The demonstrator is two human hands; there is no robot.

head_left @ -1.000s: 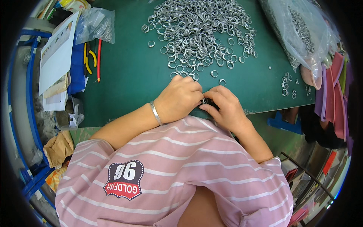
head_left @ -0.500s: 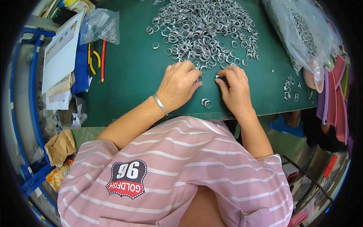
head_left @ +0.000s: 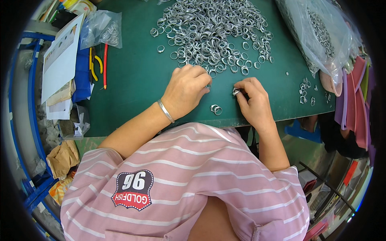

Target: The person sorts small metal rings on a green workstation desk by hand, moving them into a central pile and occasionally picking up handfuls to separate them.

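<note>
We hold our two hands apart over the green desk [head_left: 132,88], both with the fingers curled in. Our right hand [head_left: 257,102] pinches a silver ring [head_left: 236,91] between thumb and fingers, just above the surface. Our left hand [head_left: 185,90] has its thumb and fingertips closed on a second ring [head_left: 208,86], which shows only as a sliver of metal, most of it hidden by the fingers. Between our hands and the desk's near edge lies a pair of rings [head_left: 216,109], touching each other. Beyond our hands spreads a large pile of rings [head_left: 217,34], its nearest ones just beside our left fingertips. Well to the right we see a small cluster of rings [head_left: 304,90], and behind it a clear plastic bag [head_left: 341,44] full of metal pieces. On the left lie yellow-handled pliers [head_left: 97,66], a slim red tool [head_left: 105,66], a small clear bag [head_left: 94,30] and a sheet of paper [head_left: 60,62]. A silver bracelet [head_left: 165,111] circles our left wrist.
</note>
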